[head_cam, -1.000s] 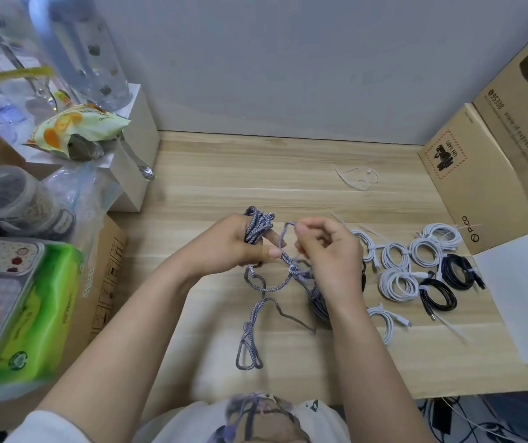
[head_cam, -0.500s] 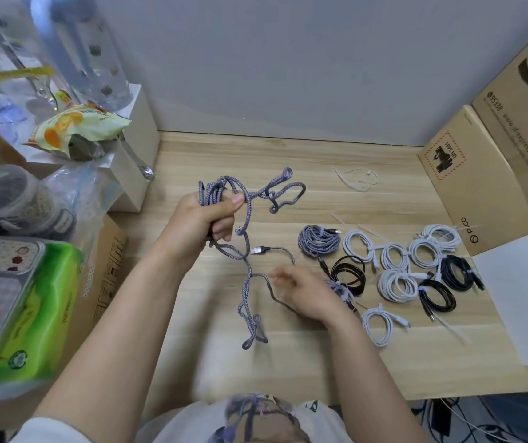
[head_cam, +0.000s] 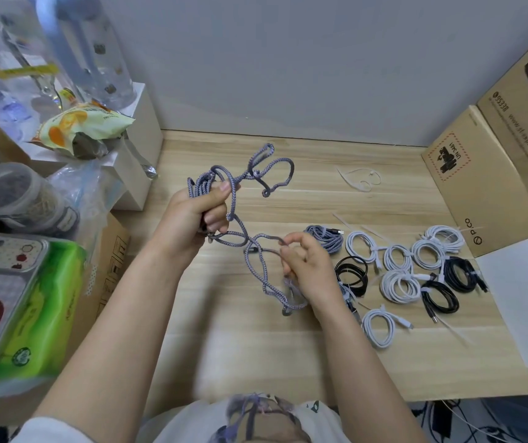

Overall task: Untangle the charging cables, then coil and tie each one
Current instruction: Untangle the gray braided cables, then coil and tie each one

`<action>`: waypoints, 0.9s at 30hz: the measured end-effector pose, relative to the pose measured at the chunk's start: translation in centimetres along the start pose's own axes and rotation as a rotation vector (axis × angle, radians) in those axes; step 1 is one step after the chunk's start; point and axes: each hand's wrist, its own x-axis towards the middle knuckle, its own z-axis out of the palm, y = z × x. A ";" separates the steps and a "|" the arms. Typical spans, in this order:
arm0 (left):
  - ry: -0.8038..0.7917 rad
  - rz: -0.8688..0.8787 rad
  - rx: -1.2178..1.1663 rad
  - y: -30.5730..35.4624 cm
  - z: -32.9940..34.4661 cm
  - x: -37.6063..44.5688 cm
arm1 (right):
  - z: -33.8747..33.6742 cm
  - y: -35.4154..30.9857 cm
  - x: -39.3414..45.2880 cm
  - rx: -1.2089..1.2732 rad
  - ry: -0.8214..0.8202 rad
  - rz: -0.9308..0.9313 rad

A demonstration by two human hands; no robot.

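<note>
A kinked grey-purple braided cable [head_cam: 256, 260] hangs above the wooden table [head_cam: 288, 353]. My left hand [head_cam: 197, 215] grips a bundle of its loops, raised at the left. From that bundle the cable loops up behind and trails down to the right. My right hand [head_cam: 304, 266] pinches the lower stretch of this cable, its fingers curled round it. A coiled grey braided cable [head_cam: 325, 238] lies just behind my right hand. Several tied white coils [head_cam: 396, 284] and black coils [head_cam: 352, 274] lie in rows on the right.
Loose clear ties [head_cam: 360, 179] lie at the back of the table. Cardboard boxes [head_cam: 479, 177] and a white sheet [head_cam: 527, 302] line the right side. On the left stand a white box [head_cam: 142, 145], a snack bag [head_cam: 80, 129], jars and a green tissue pack [head_cam: 35, 311].
My left hand lifted the bundle up and left, away from my right hand. My right hand dropped to the table, then rose slightly and took hold of the trailing cable.
</note>
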 end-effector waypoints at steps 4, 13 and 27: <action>0.010 -0.078 -0.277 0.0 1.3 -0.2 | 0.6 -1.1 -0.3 -0.080 -0.026 -0.047; 0.222 -0.065 -0.359 -1.1 1.6 1.3 | 2.6 -2.6 -2.3 0.106 -0.503 -0.163; 0.231 0.193 0.253 0.2 -1.9 0.2 | 0.8 -5.0 -1.9 -0.154 0.046 -0.087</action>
